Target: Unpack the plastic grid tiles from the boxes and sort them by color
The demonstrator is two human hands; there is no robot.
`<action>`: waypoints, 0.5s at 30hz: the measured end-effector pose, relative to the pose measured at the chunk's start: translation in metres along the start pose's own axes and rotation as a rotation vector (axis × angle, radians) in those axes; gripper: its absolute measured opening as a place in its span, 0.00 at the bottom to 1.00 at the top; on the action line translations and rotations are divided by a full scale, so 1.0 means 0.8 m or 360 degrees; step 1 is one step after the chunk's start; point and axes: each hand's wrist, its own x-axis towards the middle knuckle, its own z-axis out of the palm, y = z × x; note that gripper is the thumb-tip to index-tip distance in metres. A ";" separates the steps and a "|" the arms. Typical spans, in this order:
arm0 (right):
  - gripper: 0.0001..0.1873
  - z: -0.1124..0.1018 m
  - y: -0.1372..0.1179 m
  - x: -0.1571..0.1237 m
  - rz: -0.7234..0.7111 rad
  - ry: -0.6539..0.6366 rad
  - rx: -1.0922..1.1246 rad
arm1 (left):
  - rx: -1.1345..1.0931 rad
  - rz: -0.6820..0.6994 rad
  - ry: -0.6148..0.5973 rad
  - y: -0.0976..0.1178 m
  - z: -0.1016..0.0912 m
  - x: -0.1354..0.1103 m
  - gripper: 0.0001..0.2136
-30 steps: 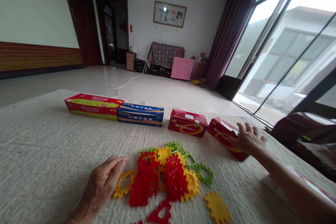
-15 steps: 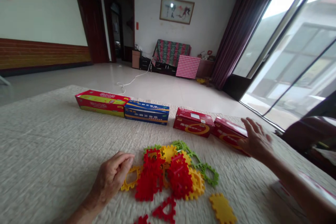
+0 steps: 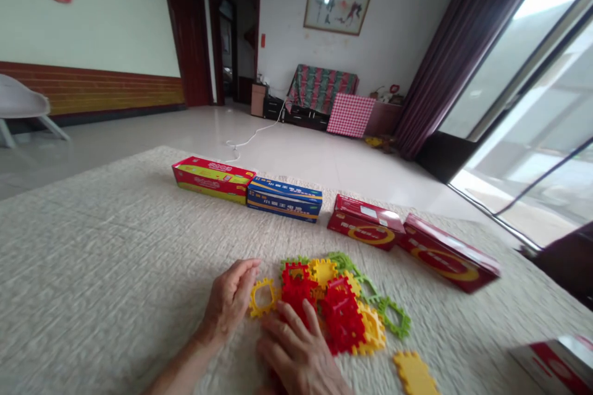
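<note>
My left hand [image 3: 230,296] rests on its side on the textured mat, fingers curled together and nothing showing in them. Just right of it lies a yellow toothed square frame piece [image 3: 252,307]. My right hand [image 3: 301,352] is open, palm down with its fingers spread, over the left front of the pile. Its fingertips lie over red toothed plastic pieces [image 3: 296,291] and hide part of them. More red pieces [image 3: 343,315], yellow pieces [image 3: 323,271] and green pieces [image 3: 395,317] make up the heap. One flat yellow piece [image 3: 414,373] lies apart at the front right.
Behind the pile stand a red-and-green box [image 3: 213,179], a blue box [image 3: 284,199] and two dark red boxes [image 3: 365,222] in a row. Another box [image 3: 553,361] sits at the right edge. The mat [image 3: 115,247] spreads under everything; a white chair [image 3: 23,102] stands far left.
My right hand has come from the rightmost dark red box down to the front of the pile. My left hand stays beside the pile. The camera view has turned left.
</note>
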 end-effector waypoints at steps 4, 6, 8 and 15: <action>0.12 -0.031 0.028 -0.010 0.0400 -0.0100 0.0064 | 0.0076 0.0192 -0.0024 -0.001 0.001 0.002 0.14; 0.09 -0.036 0.034 -0.014 0.0530 -0.0035 0.0052 | 0.0117 0.0291 -0.0035 0.001 0.002 0.003 0.13; 0.08 -0.033 0.038 -0.017 0.0575 0.0040 0.0049 | 0.0154 0.0368 -0.0045 0.003 0.002 0.003 0.13; 0.12 -0.014 0.043 -0.019 0.0421 0.0141 0.0086 | 0.0222 0.0460 -0.0026 0.007 0.003 0.002 0.12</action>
